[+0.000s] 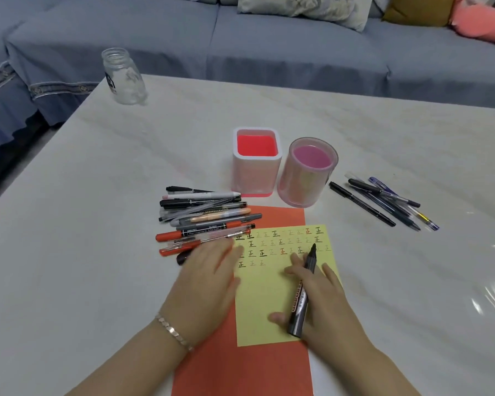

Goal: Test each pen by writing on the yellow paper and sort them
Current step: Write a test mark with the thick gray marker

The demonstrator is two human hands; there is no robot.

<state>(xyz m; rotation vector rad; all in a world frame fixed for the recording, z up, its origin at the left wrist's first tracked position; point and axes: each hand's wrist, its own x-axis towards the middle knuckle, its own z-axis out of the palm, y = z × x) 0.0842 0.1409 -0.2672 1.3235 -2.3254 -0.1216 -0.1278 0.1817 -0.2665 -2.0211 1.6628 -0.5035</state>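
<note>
Black marker (pixel 301 295) held by R hand (pixel 327 308) fingers over yellow paper (pixel 262 307); L hand (pixel 209 281) fingers flat at its edge.

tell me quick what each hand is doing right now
Left hand: open, fingers flat on the left edge of the yellow paper.
Right hand: holding a black marker, tip over the paper.

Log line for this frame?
right hand holds black marker over yellow paper | left hand flat at paper edge | pen pile alongside
</note>
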